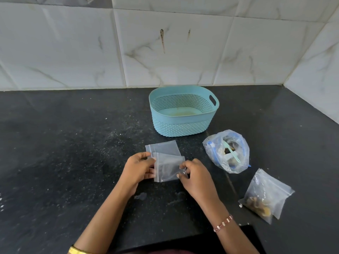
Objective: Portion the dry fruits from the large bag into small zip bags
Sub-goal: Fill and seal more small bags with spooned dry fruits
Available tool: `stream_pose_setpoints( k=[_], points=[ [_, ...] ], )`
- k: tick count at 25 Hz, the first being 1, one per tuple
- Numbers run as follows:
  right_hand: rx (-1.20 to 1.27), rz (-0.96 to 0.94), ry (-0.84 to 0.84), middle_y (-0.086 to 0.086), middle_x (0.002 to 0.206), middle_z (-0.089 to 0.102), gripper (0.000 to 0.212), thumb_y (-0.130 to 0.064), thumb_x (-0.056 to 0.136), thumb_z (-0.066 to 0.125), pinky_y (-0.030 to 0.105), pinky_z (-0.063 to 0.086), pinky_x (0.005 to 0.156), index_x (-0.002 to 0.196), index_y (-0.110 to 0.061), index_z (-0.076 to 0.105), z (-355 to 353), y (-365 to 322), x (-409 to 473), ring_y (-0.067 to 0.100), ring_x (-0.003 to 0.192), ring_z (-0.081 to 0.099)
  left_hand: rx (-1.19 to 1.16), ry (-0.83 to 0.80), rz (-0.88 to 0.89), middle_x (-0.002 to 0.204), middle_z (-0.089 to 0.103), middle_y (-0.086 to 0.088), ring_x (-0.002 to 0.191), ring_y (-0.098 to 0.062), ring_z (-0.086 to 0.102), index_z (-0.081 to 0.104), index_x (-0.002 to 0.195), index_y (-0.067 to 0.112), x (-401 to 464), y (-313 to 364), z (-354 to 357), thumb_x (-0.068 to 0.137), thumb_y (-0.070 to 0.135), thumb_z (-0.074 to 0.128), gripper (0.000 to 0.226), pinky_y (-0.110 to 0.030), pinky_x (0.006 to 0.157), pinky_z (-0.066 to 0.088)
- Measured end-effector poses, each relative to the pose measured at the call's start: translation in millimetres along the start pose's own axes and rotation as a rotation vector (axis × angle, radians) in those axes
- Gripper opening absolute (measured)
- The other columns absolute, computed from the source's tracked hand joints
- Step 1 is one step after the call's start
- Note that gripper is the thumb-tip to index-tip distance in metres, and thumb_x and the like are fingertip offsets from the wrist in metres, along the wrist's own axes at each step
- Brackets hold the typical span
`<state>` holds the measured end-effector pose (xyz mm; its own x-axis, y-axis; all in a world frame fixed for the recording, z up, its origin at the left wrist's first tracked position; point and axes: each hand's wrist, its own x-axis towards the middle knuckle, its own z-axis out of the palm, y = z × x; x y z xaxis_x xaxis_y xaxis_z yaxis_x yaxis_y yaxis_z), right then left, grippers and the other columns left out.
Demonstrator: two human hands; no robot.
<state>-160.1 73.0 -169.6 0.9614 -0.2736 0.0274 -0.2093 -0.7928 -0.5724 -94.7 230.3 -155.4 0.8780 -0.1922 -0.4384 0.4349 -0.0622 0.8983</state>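
Observation:
An empty small clear zip bag point(167, 168) is held just above the black counter between both hands. My left hand point(139, 168) pinches its left edge and my right hand point(194, 176) pinches its right edge. Behind it another empty small zip bag point(165, 146) lies flat on the counter. The large clear bag point(227, 153) with dry fruits stands open to the right, and a light green spoon point(232, 153) sticks out of it. A filled small zip bag point(266, 195) with dry fruits lies at the front right.
A teal perforated plastic basket point(183, 125) stands behind the bags, near the tiled wall point(165, 52). The wall turns a corner at the far right. The black counter point(64, 153) stretches out to the left.

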Motion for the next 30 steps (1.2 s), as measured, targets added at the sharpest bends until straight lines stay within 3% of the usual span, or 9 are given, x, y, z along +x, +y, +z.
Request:
stream_pose_setpoints(
  k=[3,7,11,15,19,23,30],
  points=[
    [-0.010,0.008,-0.003,-0.006,0.101,0.048,0.025,-0.023,0.086,0.062,0.019,0.044,0.074,0.110,-0.019,0.060,-4.2,-2.2,-2.3,0.010,0.089,0.055,0.051,-0.068,-0.014,0.071,0.064,-0.013,0.054,-0.017,0.060,0.064,0.088,-0.001,-3.2,-2.5,2.4,0.088,0.003,0.056,0.009,-0.027,0.054,0.056],
    [-0.076,-0.097,0.077,-0.002,0.104,0.052,0.026,-0.029,0.086,0.061,0.022,0.043,0.081,0.108,-0.017,0.061,-17.7,-9.5,-13.1,0.013,0.097,0.050,0.030,-0.110,-0.006,0.060,0.063,-0.008,0.044,-0.010,0.060,0.062,0.073,0.002,-8.9,5.6,5.7,0.084,0.005,0.064,0.011,-0.022,0.047,0.054],
    [0.189,-0.123,0.134,-0.007,0.081,0.058,0.014,-0.030,0.080,0.066,0.025,0.049,0.069,0.086,-0.017,0.065,-32.7,-31.4,-25.0,0.007,0.074,0.053,-0.022,-0.150,0.049,0.055,0.059,-0.005,0.044,-0.009,0.059,0.061,0.069,0.005,-13.0,16.0,17.0,0.082,0.008,0.066,0.014,-0.022,0.048,0.055],
    [0.093,-0.133,0.187,-0.014,0.072,0.050,0.014,-0.033,0.080,0.065,0.021,0.044,0.063,0.086,-0.020,0.063,-32.7,-35.3,-28.0,0.008,0.072,0.051,-0.047,-0.199,0.082,0.061,0.061,-0.009,0.050,-0.012,0.056,0.065,0.070,0.006,-19.9,18.0,36.3,0.081,0.016,0.068,0.015,-0.022,0.055,0.055],
    [-0.007,-0.121,0.298,-0.007,0.073,0.055,0.016,-0.030,0.077,0.068,0.024,0.042,0.057,0.085,-0.016,0.064,-31.2,-28.4,-29.3,0.010,0.068,0.050,-0.047,-0.237,0.078,0.064,0.059,-0.010,0.057,-0.015,0.054,0.067,0.071,0.006,-22.0,17.4,48.7,0.079,0.020,0.069,0.016,-0.024,0.060,0.053],
    [0.112,-0.058,0.276,-0.008,0.068,0.055,0.007,-0.023,0.081,0.064,0.022,0.041,0.055,0.080,-0.016,0.063,-36.4,-21.6,-25.7,0.008,0.061,0.049,-0.098,-0.341,0.064,0.068,0.068,-0.010,0.062,-0.016,0.065,0.069,0.075,0.005,-24.6,20.5,54.7,0.070,0.025,0.070,0.021,-0.023,0.060,0.057],
    [0.242,-0.015,0.283,-0.001,0.054,0.057,0.016,-0.013,0.081,0.063,0.035,0.048,0.050,0.064,-0.015,0.061,-49.0,-12.0,-20.7,0.018,0.051,0.053,-0.074,-0.391,0.024,0.075,0.069,-0.014,0.069,-0.019,0.066,0.071,0.065,0.012,-16.9,24.5,59.6,0.057,0.028,0.072,0.018,-0.033,0.074,0.058]
  ],
)
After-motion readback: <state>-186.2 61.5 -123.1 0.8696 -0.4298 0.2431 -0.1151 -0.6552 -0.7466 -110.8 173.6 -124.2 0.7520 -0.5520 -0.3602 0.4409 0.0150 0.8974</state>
